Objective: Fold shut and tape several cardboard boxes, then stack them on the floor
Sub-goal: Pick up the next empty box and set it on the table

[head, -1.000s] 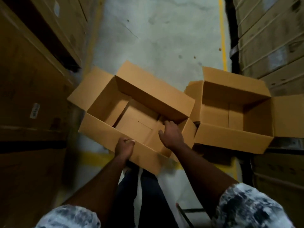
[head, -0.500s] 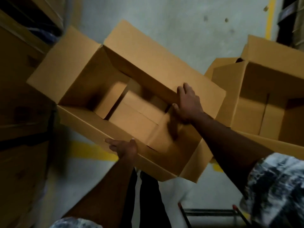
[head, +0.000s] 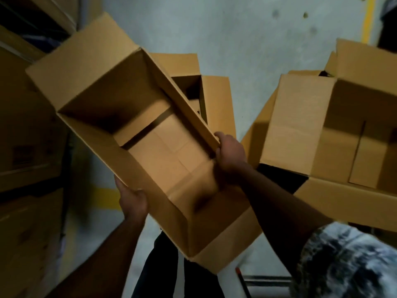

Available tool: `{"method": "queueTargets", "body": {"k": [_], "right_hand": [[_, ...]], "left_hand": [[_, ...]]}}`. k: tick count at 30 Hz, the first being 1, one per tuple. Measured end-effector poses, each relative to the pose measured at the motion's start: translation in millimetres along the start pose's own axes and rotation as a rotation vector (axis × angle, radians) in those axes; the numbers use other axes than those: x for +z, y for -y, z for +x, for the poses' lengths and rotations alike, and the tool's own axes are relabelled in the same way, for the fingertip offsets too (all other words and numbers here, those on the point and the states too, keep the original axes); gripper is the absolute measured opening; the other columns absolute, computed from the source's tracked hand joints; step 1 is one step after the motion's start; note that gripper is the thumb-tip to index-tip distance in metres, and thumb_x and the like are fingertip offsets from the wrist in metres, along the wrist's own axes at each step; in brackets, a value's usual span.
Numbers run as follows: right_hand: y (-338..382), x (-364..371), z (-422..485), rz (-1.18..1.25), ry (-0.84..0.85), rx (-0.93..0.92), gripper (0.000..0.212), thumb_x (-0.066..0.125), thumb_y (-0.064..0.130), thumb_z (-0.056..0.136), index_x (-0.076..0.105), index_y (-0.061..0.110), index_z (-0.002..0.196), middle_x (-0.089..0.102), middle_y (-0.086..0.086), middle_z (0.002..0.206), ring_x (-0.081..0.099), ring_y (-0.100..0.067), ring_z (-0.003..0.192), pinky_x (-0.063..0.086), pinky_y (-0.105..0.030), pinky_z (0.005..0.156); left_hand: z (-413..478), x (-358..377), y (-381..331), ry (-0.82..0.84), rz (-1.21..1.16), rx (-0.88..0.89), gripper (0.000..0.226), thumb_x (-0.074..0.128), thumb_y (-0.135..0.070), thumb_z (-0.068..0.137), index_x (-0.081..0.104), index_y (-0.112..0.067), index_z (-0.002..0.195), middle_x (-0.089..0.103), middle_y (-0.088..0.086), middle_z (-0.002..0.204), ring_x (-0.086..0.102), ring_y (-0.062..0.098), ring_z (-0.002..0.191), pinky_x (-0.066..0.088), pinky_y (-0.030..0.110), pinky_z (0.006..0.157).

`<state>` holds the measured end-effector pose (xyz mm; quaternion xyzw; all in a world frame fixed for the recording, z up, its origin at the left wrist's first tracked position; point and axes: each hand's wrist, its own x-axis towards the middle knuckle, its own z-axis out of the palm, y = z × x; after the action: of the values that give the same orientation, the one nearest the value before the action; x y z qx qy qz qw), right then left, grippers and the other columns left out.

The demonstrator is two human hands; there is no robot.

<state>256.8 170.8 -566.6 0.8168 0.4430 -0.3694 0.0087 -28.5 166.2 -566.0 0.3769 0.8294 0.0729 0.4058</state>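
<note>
Head view: the held box (head: 167, 151), a rectangular carton of plain brown corrugated board, occupied the frame centre, clear of the floor and tilted, with its long axis running from 10 o'clock to 5 o'clock. Its top flaps stood open; the folded bottom flaps showed creases and a dark gap between them. The left hand (head: 133, 201), at 7 o'clock of the box, gripped the near long wall from outside, thumb on the board, fingers out of sight beneath it. The right hand (head: 229, 153), at 3 o'clock, had its fingers curled over the rim of the far long wall near the corner. A second box (head: 300, 125), open, with smooth flat flaps spread, lay at 3 o'clock of the frame. A third box (head: 217, 100), also open, showed at 12 o'clock, partly behind the held box. The floor (head: 247, 50) was pale, mottled concrete with a yellow line (head: 367, 20) at 1 o'clock. Stacked brown cartons (head: 28, 130) filled 9 o'clock. A marbled white-and-dark sleeve (head: 348, 265) covered the right upper arm.
</note>
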Motion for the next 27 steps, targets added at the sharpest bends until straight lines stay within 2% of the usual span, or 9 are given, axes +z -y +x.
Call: {"method": "queueTargets", "body": {"k": [3,6,9,11,14,17,20,25,27], "right_hand": [[-1,10,-4,0.019,0.058,0.083,0.056,0.053,0.014,0.097,0.039,0.021,0.15,0.056,-0.016,0.128,0.057,-0.037,0.115,0.048,-0.041,0.092],[-15,20,-15,0.046,0.105,0.157,0.062,0.055,0.017,0.092,0.037,0.019,0.152,0.057,-0.019,0.126,0.057,-0.04,0.116,0.046,-0.04,0.088],[-27,30,-29,0.117,0.101,0.204,0.067,0.056,0.02,0.091,0.035,0.02,0.155,0.061,-0.021,0.12,0.06,-0.04,0.108,0.038,-0.034,0.074],[-29,36,-37,0.211,0.081,0.232,0.069,0.055,0.017,0.093,0.033,0.022,0.157,0.066,-0.02,0.116,0.063,-0.038,0.105,0.037,-0.032,0.07],[-28,38,-46,0.305,0.047,0.248,0.056,0.053,0.012,0.099,0.042,0.019,0.153,0.069,-0.019,0.113,0.064,-0.036,0.105,0.038,-0.028,0.072],[-28,36,-60,0.342,0.023,0.24,0.046,0.052,0.009,0.099,0.051,0.012,0.145,0.069,-0.021,0.115,0.062,-0.036,0.11,0.039,-0.028,0.075],[-27,30,-81,0.371,-0.031,0.238,0.039,0.053,0.006,0.098,0.057,0.007,0.137,0.068,-0.018,0.119,0.062,-0.035,0.11,0.035,-0.024,0.074],[-15,8,-113,0.412,-0.124,0.271,0.03,0.054,0.009,0.099,0.06,0.006,0.128,0.07,-0.016,0.115,0.065,-0.035,0.107,0.043,-0.026,0.08],[-9,-5,-125,0.419,-0.155,0.276,0.029,0.054,0.011,0.1,0.06,0.006,0.128,0.07,-0.015,0.114,0.066,-0.033,0.105,0.045,-0.028,0.081]], "left_hand": [[15,-12,-3,0.019,0.084,0.168,0.065,0.053,-0.003,0.098,0.029,-0.023,0.156,0.056,0.013,0.142,0.055,0.036,0.127,0.045,0.048,0.106],[25,-17,0,0.075,0.103,0.291,0.062,0.056,-0.009,0.1,0.031,-0.022,0.155,0.056,0.01,0.144,0.055,0.032,0.127,0.045,0.048,0.105],[29,-17,8,0.157,0.118,0.217,0.07,0.062,-0.013,0.098,0.027,-0.029,0.157,0.056,0.007,0.145,0.056,0.032,0.127,0.047,0.053,0.106],[27,-14,10,0.167,0.09,0.137,0.07,0.062,-0.013,0.098,0.028,-0.031,0.156,0.057,0.006,0.143,0.056,0.033,0.127,0.047,0.056,0.106],[18,-7,6,0.155,0.029,0.103,0.054,0.057,-0.01,0.098,0.044,-0.027,0.148,0.061,0.005,0.136,0.058,0.03,0.123,0.048,0.054,0.105],[14,-5,1,0.156,0.016,0.175,0.053,0.056,-0.006,0.096,0.05,-0.024,0.145,0.065,0.004,0.132,0.061,0.028,0.119,0.05,0.051,0.103],[13,-9,-8,0.187,0.041,0.256,0.057,0.056,-0.002,0.093,0.051,-0.023,0.146,0.065,0.002,0.133,0.062,0.024,0.119,0.05,0.047,0.104],[3,-24,-43,0.255,0.096,0.347,0.062,0.052,-0.006,0.095,0.042,-0.029,0.152,0.059,0.0,0.143,0.057,0.025,0.127,0.049,0.048,0.107],[-3,-36,-63,0.286,0.096,0.386,0.063,0.052,-0.005,0.095,0.043,-0.03,0.151,0.059,0.0,0.142,0.058,0.023,0.125,0.049,0.042,0.106]]}}
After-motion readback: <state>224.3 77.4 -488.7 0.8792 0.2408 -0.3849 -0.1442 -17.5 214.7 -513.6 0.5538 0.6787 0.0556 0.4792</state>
